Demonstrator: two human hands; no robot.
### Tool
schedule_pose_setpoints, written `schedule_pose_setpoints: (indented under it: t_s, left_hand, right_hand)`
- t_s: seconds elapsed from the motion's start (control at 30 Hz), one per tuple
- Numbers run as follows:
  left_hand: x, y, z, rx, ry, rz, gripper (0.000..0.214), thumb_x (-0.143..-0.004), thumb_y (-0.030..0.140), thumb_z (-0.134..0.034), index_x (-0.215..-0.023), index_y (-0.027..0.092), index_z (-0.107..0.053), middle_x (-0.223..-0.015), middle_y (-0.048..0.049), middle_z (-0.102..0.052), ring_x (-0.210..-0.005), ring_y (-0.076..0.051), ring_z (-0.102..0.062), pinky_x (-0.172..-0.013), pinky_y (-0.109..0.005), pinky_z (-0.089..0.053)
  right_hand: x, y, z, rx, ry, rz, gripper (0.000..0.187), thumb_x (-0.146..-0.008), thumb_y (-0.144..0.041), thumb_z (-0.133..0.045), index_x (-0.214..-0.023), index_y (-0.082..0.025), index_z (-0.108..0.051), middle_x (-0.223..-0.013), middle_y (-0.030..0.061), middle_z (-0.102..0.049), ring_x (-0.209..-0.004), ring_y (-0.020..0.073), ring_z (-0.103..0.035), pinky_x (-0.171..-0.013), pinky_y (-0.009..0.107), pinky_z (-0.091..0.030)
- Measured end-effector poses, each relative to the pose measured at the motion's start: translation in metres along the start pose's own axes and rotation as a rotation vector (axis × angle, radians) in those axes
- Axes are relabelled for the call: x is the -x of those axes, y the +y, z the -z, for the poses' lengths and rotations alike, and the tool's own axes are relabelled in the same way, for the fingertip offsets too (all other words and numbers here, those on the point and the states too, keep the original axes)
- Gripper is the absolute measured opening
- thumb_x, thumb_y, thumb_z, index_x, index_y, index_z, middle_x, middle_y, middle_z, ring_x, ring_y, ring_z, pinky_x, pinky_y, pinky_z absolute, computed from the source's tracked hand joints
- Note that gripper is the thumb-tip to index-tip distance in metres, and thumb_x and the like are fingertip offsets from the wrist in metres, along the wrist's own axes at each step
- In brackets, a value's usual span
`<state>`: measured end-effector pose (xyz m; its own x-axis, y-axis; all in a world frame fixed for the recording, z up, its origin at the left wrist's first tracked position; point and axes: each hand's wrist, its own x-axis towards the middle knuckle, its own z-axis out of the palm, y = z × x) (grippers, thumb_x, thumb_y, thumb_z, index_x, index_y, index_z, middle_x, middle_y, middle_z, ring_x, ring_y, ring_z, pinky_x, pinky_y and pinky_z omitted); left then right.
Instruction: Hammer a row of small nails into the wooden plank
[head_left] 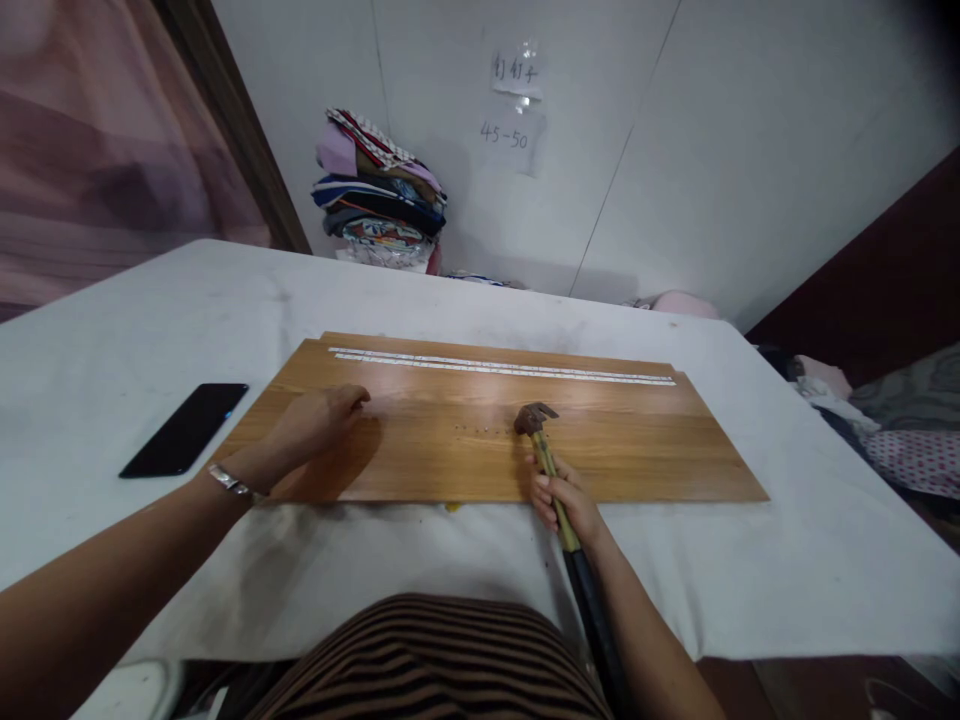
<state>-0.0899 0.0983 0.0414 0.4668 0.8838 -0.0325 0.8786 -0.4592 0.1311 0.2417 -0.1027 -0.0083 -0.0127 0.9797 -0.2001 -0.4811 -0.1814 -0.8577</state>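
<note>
A wooden board (615, 450) lies flat on a white-covered table (112, 370). My right hand (564, 500) is closed round the handle of a claw hammer (537, 420), whose head rests on the board beside a short row of small nail heads (474, 432). My left hand (319, 420) lies on the board's left part with the fingers curled; whether anything is in them I cannot make out. A thin pale strip (502, 366) runs along the board's far edge.
A black phone (184, 428) lies on the table left of the board. A stack of folded cloths (381, 195) stands against the white wall behind the table. Bedding and cloth lie off the table's right side (900, 420).
</note>
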Motion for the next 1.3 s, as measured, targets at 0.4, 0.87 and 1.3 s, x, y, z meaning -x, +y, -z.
schedule_pose_setpoints:
  t_s: [0.4,0.87,1.3]
  left_hand:
    - [0.010,0.016,-0.002,-0.038,-0.039,-0.034,0.037,-0.091,0.027,-0.033,-0.100,0.016,-0.067,-0.103,-0.0120,-0.068,-0.088,-0.024,-0.064,-0.077,-0.034,-0.048]
    - [0.015,0.019,-0.014,-0.012,0.061,0.029,0.037,-0.092,0.029,-0.031,-0.104,0.016,-0.064,-0.110,-0.0118,-0.066,-0.099,-0.025,-0.061,-0.085,-0.036,-0.048]
    - [0.016,0.014,-0.033,0.062,0.176,0.053,0.039,-0.093,0.039,-0.031,-0.104,0.019,-0.063,-0.112,-0.0095,-0.065,-0.099,-0.023,-0.061,-0.085,-0.032,-0.048]
  right_hand:
    - [-0.001,0.000,0.001,0.005,-0.004,-0.001,0.042,-0.073,-0.034,-0.070,-0.107,-0.017,-0.052,-0.050,-0.0119,-0.043,-0.031,0.0046,-0.033,-0.026,0.014,-0.026]
    - [0.000,-0.001,0.000,-0.003,0.001,0.016,0.040,-0.073,-0.033,-0.072,-0.105,-0.017,-0.054,-0.051,-0.0112,-0.044,-0.030,0.0040,-0.033,-0.025,0.014,-0.027]
    - [0.000,-0.001,0.000,0.005,-0.012,0.020,0.039,-0.074,-0.033,-0.070,-0.105,-0.017,-0.054,-0.052,-0.0118,-0.043,-0.030,0.0039,-0.034,-0.026,0.015,-0.027]
